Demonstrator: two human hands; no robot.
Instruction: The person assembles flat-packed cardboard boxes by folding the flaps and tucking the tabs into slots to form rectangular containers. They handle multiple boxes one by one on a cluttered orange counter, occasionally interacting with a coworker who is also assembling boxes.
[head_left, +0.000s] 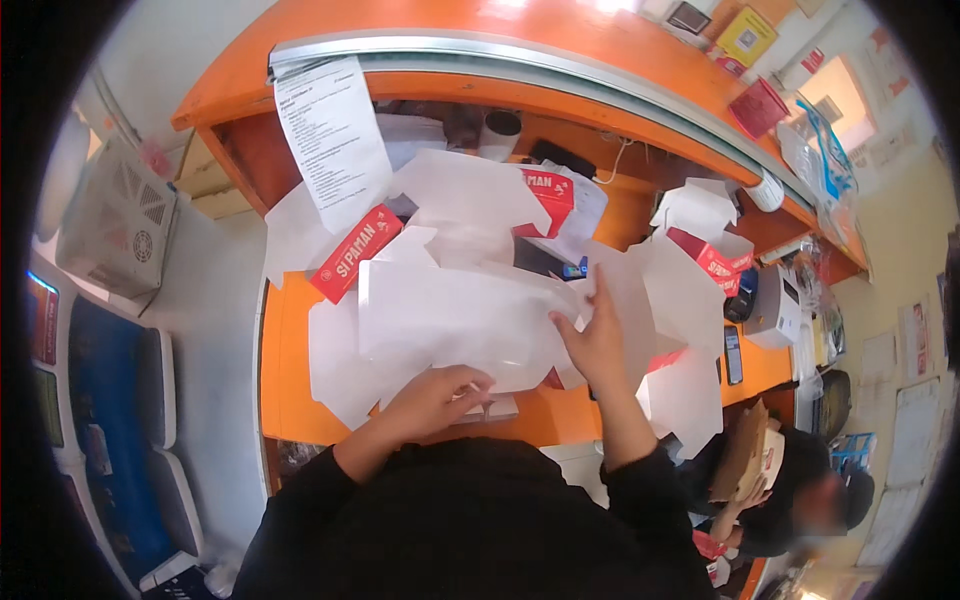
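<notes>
Directly before me on the counter lies an unfolded white carton (pixel 460 315), its plain inner side up. At its near edge is my left hand (pixel 435 398), fingers curled toward the thumb; whatever lies between them is too small to make out. My right hand (pixel 597 345) rests against the carton's right side, thumb and forefinger spread wide, the other fingers partly hidden. Around it lie more opened white cartons with red printed panels: one red panel (pixel 355 255) at the left, another red panel (pixel 548 200) behind, and a red-sided carton (pixel 710 260) at the right.
A printed paper slip (pixel 335 140) hangs from the metal rail (pixel 500 62) of the orange counter (pixel 290 370). A phone (pixel 734 355) lies to the right. Lower right, another person (pixel 800 490) holds a brown-and-white carton (pixel 755 455). Blue chairs (pixel 105 400) stand at the left.
</notes>
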